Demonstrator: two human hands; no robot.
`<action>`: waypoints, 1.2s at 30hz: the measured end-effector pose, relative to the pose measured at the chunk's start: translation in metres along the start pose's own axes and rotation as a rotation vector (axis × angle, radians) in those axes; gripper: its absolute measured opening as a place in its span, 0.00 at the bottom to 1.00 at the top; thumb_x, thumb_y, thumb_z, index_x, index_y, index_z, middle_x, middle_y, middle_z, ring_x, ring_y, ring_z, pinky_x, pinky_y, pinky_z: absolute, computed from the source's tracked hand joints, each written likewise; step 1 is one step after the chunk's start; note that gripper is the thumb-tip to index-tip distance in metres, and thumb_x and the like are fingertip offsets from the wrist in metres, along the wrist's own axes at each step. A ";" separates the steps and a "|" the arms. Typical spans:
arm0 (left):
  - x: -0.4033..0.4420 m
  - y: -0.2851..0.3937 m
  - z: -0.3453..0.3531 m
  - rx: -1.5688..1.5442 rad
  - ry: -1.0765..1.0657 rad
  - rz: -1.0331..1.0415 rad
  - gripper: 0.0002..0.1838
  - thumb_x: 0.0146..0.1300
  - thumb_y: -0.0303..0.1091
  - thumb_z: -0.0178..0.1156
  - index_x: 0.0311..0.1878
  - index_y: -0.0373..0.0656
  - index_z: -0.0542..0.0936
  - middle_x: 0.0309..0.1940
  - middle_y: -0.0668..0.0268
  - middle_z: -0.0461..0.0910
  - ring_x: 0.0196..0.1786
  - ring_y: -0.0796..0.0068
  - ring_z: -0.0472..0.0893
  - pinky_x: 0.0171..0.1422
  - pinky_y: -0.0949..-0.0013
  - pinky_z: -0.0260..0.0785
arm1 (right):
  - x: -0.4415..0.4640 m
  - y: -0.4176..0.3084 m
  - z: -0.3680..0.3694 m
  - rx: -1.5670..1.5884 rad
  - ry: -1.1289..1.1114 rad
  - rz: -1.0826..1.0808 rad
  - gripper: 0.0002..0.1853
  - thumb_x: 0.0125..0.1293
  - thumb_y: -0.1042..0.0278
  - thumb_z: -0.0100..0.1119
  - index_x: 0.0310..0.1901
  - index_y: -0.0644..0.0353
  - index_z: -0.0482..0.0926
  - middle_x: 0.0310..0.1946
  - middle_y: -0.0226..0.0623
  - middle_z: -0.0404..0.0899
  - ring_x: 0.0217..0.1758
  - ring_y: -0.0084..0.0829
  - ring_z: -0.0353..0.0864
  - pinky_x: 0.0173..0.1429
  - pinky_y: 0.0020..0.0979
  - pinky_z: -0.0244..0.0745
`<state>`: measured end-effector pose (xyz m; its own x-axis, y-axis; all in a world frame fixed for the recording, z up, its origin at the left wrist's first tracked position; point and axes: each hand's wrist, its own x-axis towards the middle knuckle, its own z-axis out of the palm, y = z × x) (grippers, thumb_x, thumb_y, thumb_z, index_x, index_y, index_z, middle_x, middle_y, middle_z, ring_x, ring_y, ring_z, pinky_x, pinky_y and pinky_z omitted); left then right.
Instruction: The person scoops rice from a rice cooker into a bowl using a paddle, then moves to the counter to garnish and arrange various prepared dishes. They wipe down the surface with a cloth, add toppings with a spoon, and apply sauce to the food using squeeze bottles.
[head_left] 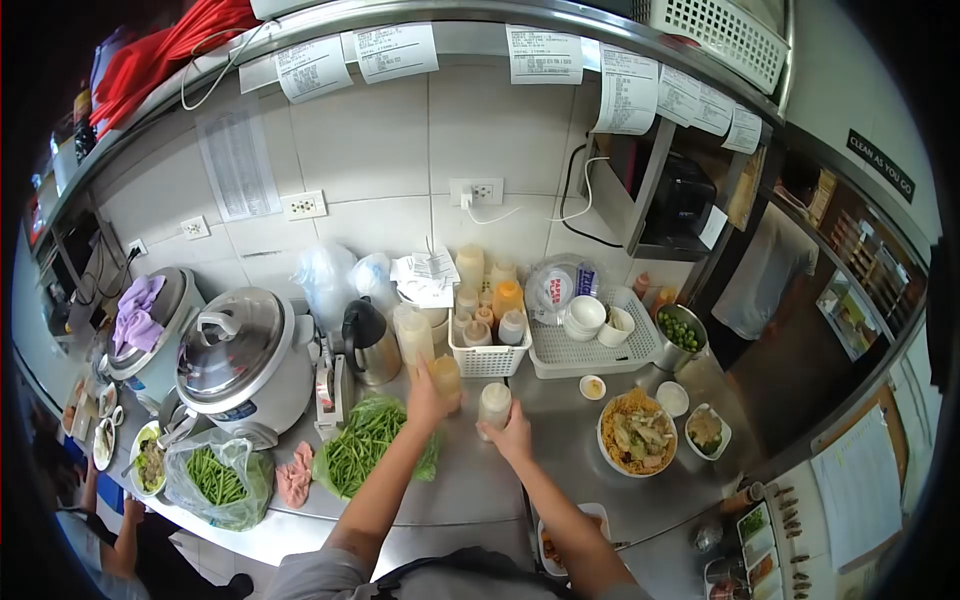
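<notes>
My right hand [510, 437] is wrapped round a pale squeeze bottle [494, 403] standing at the middle of the steel counter. To its left, my left hand [428, 398] is closed round an amber squeeze bottle [446, 376]; slight blur hides some of the fingers. Right behind this hand stands a taller pale squeeze bottle [413, 335]. Beyond both hands, a white basket [490, 362] is packed with several sauce bottles. A bag of green leafy vegetables [372, 445] lies beside my left forearm.
Right of my hands are a bowl of noodles [637, 432], a small white bowl [672, 399] and a grey tray [590, 366] with dishes. On the left stand a rice cooker [245, 350], a steel thermos [371, 343] and a bag of green beans [217, 478]. Another person [100, 550] is at lower left.
</notes>
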<state>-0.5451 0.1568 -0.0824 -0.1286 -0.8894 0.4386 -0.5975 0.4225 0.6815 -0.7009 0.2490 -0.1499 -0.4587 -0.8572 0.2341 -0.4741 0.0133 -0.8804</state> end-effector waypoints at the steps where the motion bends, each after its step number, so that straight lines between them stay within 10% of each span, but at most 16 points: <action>1: 0.013 0.022 -0.016 -0.066 0.085 0.094 0.46 0.45 0.33 0.74 0.67 0.38 0.60 0.54 0.44 0.73 0.52 0.45 0.77 0.55 0.55 0.71 | -0.001 0.009 0.001 0.011 -0.013 -0.017 0.47 0.40 0.57 0.79 0.62 0.56 0.63 0.53 0.49 0.76 0.55 0.50 0.77 0.58 0.44 0.72; 5: 0.130 0.160 -0.095 -0.599 0.231 0.524 0.24 0.50 0.30 0.72 0.51 0.37 0.77 0.50 0.58 0.77 0.55 0.63 0.76 0.61 0.63 0.67 | -0.018 0.012 0.001 -0.113 0.221 -0.143 0.50 0.40 0.58 0.79 0.66 0.54 0.60 0.53 0.44 0.76 0.54 0.47 0.77 0.59 0.43 0.72; 10: 0.246 0.305 -0.144 -0.964 -0.014 0.654 0.22 0.57 0.32 0.65 0.57 0.43 0.79 0.47 0.62 0.83 0.44 0.76 0.80 0.50 0.74 0.72 | -0.040 -0.020 -0.053 0.079 0.161 -0.097 0.29 0.50 0.73 0.71 0.56 0.59 0.73 0.44 0.39 0.77 0.45 0.35 0.79 0.52 0.32 0.76; 12: 0.258 0.287 -0.136 -0.855 -0.077 0.666 0.20 0.57 0.29 0.62 0.54 0.45 0.81 0.45 0.65 0.84 0.41 0.77 0.81 0.47 0.74 0.73 | -0.053 -0.035 -0.073 0.204 0.106 -0.088 0.12 0.57 0.81 0.62 0.44 0.63 0.81 0.39 0.37 0.80 0.42 0.27 0.80 0.49 0.26 0.76; 18: 0.250 0.145 -0.117 -0.402 0.122 0.584 0.19 0.58 0.27 0.59 0.54 0.50 0.82 0.53 0.60 0.79 0.53 0.72 0.78 0.58 0.69 0.70 | -0.125 -0.018 -0.117 0.256 0.015 0.136 0.06 0.62 0.77 0.60 0.40 0.65 0.83 0.35 0.34 0.84 0.40 0.21 0.81 0.47 0.22 0.74; 22: 0.242 0.208 -0.134 -0.609 0.091 0.751 0.17 0.58 0.37 0.65 0.51 0.50 0.84 0.62 0.56 0.71 0.61 0.70 0.73 0.62 0.69 0.68 | -0.142 -0.025 -0.108 0.260 -0.073 0.223 0.07 0.62 0.75 0.62 0.41 0.64 0.83 0.36 0.34 0.84 0.39 0.20 0.81 0.46 0.23 0.75; 29: 0.283 0.306 -0.120 -0.964 0.086 0.700 0.16 0.54 0.38 0.69 0.48 0.49 0.85 0.29 0.74 0.78 0.30 0.87 0.72 0.32 0.79 0.64 | -0.114 -0.088 -0.019 0.239 -0.357 0.016 0.07 0.60 0.74 0.64 0.40 0.61 0.83 0.35 0.36 0.84 0.36 0.23 0.83 0.44 0.24 0.76; 32: 0.262 0.251 -0.091 -0.481 0.250 0.789 0.21 0.50 0.30 0.63 0.51 0.46 0.83 0.33 0.66 0.79 0.29 0.81 0.72 0.32 0.76 0.65 | -0.126 -0.130 0.044 0.432 -0.844 -0.064 0.09 0.61 0.68 0.64 0.42 0.61 0.83 0.38 0.37 0.84 0.38 0.27 0.83 0.44 0.28 0.77; 35: 0.242 0.148 -0.041 -0.402 0.197 0.550 0.29 0.48 0.30 0.61 0.59 0.44 0.77 0.42 0.57 0.82 0.40 0.69 0.82 0.46 0.67 0.74 | -0.165 -0.142 0.093 0.240 -0.998 -0.674 0.14 0.63 0.59 0.61 0.40 0.63 0.83 0.34 0.41 0.84 0.35 0.38 0.83 0.41 0.32 0.77; 36: 0.241 0.105 -0.030 -0.488 0.087 0.333 0.28 0.48 0.31 0.63 0.58 0.41 0.77 0.47 0.54 0.82 0.49 0.65 0.82 0.55 0.65 0.73 | -0.166 -0.165 0.081 0.088 -1.177 -0.539 0.16 0.63 0.56 0.60 0.35 0.64 0.83 0.30 0.45 0.83 0.34 0.42 0.82 0.40 0.35 0.76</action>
<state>-0.6154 -0.0083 0.1129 -0.1691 -0.6865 0.7072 -0.1005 0.7258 0.6806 -0.4858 0.3471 -0.0770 0.7266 -0.6791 0.1040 -0.3198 -0.4682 -0.8237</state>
